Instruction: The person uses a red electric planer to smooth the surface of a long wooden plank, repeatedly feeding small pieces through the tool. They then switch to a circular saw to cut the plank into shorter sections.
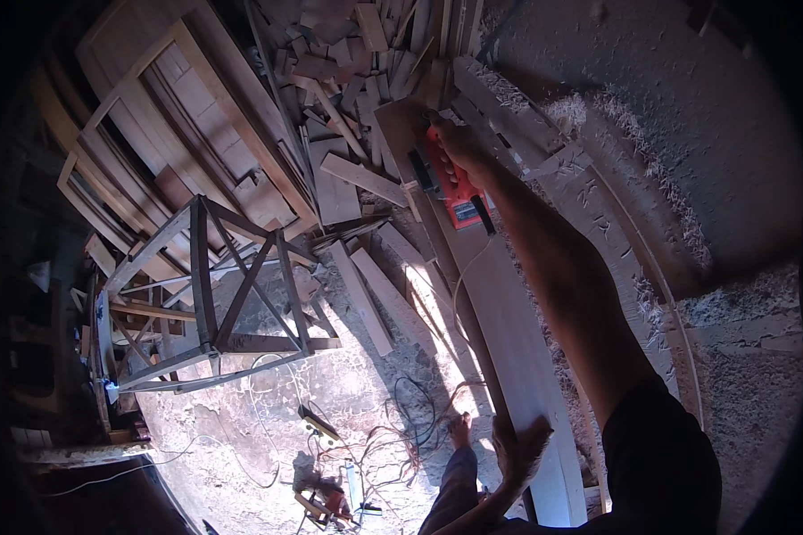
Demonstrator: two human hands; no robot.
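"Wood shavings (633,147) litter the workshop, strewn to the right of the right fingers. Where's the work?"

"Under the right hand (458,147). Its fingers look curled round the handle of a red power planer (459,183), sitting near the far end of a long pale board (513,330)."

"And the left hand (517,450)?"

"By the near end, well apart from the planer. Thumb and fingers part at the board's edge; whether they pinch it, I can't tell."

"How far along?"

"Between the hands the face looks smooth, so I'd judge that stretch mostly done and the far end left. Wood under the planer is hidden, though."

"How are the arms?"

"Right one reaching far out, only slightly bent; left one low, close to the body."

"Farther out?"

"Beyond the right fingers and to their left, offcuts (339,67) lie heaped. Farther left are wooden doors (192,98), and nearer the body, a wooden frame (200,276)."
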